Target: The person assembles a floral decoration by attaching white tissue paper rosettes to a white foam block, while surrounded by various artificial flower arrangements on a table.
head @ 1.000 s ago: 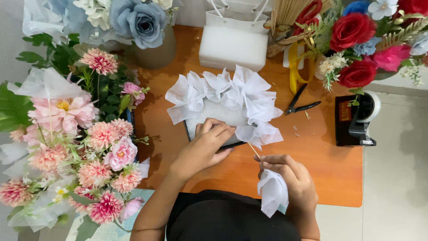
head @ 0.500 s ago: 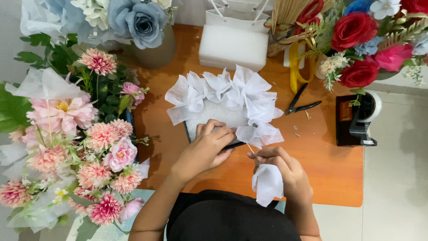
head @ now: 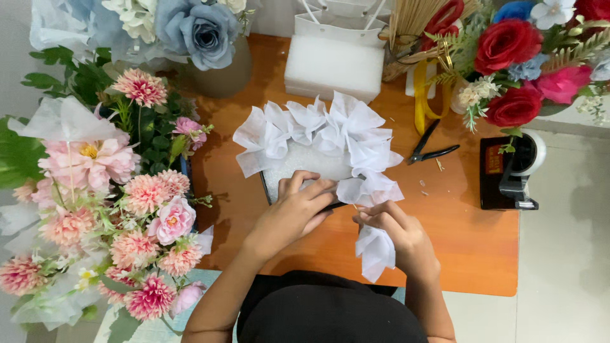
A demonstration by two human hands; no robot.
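Note:
A white foam block [head: 298,166] in a dark tray lies on the orange table [head: 470,241], ringed along its far and right sides by white ruffled paper pieces [head: 330,130]. My left hand [head: 297,208] rests flat on the block's near edge, fingers spread. My right hand [head: 397,234] pinches a folded piece of white paper [head: 376,251] at the block's lower right corner, where a thin stick shows between the fingers. The paper's loose end hangs toward me.
Pink flower bouquets [head: 101,209] crowd the left. A blue rose arrangement [head: 190,28] and a white foam slab [head: 333,67] stand at the back. Red and pink roses [head: 521,70] fill the back right. Black pliers [head: 432,146] and a tape dispenser [head: 511,171] lie right.
My right hand has brought the folded white paper up and left, from lower down near me to the block's lower right corner. My left hand has stayed on the block.

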